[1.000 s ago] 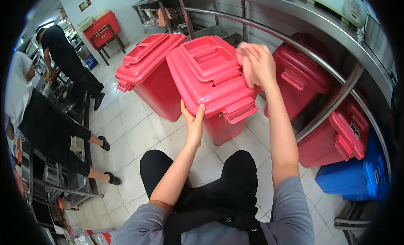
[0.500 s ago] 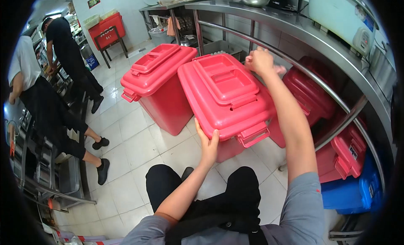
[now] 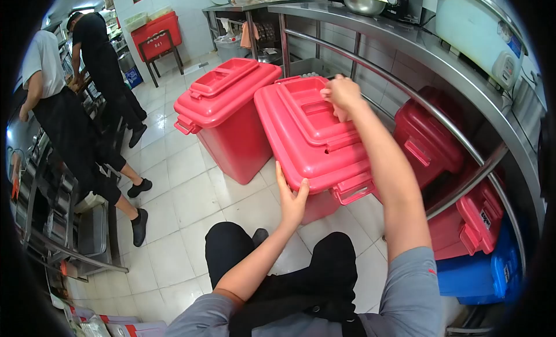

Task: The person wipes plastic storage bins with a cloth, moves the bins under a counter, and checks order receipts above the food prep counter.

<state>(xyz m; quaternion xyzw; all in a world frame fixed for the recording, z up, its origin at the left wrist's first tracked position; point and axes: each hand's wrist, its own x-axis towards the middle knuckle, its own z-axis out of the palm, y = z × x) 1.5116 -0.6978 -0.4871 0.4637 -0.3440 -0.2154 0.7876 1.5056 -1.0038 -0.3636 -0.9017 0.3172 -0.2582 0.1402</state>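
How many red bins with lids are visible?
4: the bin at the left hand, a second left of it, a third and a fourth under the steel counter. Others may be hidden.

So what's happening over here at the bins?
Someone's left hand rests at the near edge of a red bin's closed lid. Their right hand holds what looks like a pink cloth over the lid's raised part. Another lidded red bin stands beside it, and two people are off to the left.
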